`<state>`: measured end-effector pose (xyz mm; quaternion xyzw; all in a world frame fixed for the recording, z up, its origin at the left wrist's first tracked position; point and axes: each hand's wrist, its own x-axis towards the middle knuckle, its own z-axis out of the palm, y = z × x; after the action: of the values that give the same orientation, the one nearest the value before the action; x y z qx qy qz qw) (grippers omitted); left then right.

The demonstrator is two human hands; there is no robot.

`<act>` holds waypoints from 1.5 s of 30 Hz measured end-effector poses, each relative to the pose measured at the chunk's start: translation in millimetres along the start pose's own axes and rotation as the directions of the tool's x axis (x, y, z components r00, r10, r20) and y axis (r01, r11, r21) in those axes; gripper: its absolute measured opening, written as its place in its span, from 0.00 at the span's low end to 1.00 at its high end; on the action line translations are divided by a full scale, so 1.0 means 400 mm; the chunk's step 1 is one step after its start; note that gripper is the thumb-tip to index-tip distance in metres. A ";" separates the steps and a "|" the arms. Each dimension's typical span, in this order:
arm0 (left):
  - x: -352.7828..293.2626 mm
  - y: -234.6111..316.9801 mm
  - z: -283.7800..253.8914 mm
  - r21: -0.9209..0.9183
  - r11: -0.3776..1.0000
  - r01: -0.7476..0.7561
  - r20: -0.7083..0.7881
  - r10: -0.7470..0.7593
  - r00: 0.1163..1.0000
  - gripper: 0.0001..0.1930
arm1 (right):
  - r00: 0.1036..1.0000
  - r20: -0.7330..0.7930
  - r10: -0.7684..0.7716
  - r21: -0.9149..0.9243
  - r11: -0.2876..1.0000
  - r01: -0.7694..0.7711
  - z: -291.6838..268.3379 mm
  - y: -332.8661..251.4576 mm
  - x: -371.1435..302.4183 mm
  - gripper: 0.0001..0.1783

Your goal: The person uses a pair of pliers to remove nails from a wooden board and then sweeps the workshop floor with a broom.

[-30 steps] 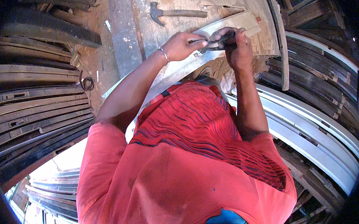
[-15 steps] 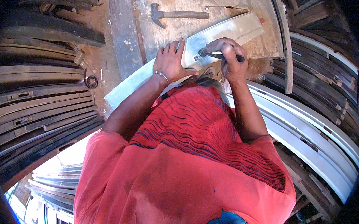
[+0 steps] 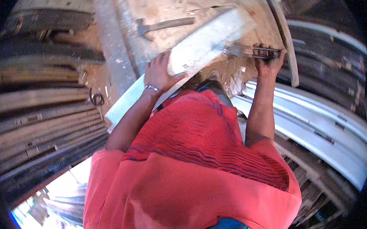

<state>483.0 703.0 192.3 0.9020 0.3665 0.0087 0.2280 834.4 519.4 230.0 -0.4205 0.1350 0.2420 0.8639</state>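
One hammer [image 3: 166, 24] lies on the bench [image 3: 161, 8] at upper centre, beyond the pale strip [image 3: 198, 45], while boards [image 3: 45, 99] crowd the frame's left and white planks [image 3: 339, 148] the lower right, partly behind your right forearm [image 3: 261, 110]. Your left hand [image 3: 160, 75] lies open on the strip, covering part of it at the frame's upper middle, and your right hand [image 3: 270, 59] grips a tool [image 3: 245, 48] whose left end blurs too much to identify.

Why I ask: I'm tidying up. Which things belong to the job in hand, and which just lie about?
In use:
pale strip, under the left hand
pliers-like tool, in the right hand

Apparently just lying about:
hammer
white lengths, right
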 end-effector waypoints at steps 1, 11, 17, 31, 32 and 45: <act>0.000 0.011 -0.005 -0.008 1.000 0.023 0.002 -0.023 1.000 0.54 | 0.995 -0.041 -0.086 -0.038 0.996 0.085 -0.018 -0.025 -0.013 0.39; -0.005 0.021 0.049 0.050 0.990 -0.133 -0.208 0.140 0.968 0.48 | 0.622 -0.463 -0.631 -0.445 0.773 0.453 -0.464 -0.282 -0.368 0.40; -0.003 0.010 0.083 -0.002 0.991 -0.135 -0.161 0.133 0.978 0.50 | 0.193 -0.737 -0.648 -0.443 0.679 0.585 -0.946 -0.408 -0.747 0.40; -0.004 -0.009 0.109 0.073 0.981 -0.178 -0.175 0.188 0.966 0.48 | -0.444 -0.663 -0.603 -0.742 0.455 0.492 -1.284 -0.526 -1.140 0.52; -0.006 -0.005 0.108 0.117 0.980 -0.162 -0.185 0.182 0.966 0.48 | -0.447 -0.638 -0.626 -0.761 0.424 0.492 -1.327 -0.522 -1.159 0.50; -0.507 0.551 -0.008 -0.635 0.594 -0.495 -0.067 0.595 0.801 0.10 | -0.464 -0.774 -0.431 -0.624 0.646 0.440 -1.483 -0.402 -1.309 0.48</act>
<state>479.3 431.1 317.8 0.8399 0.0293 0.1302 0.5261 459.1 -194.8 203.2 -0.4521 0.5374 -0.5519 0.4497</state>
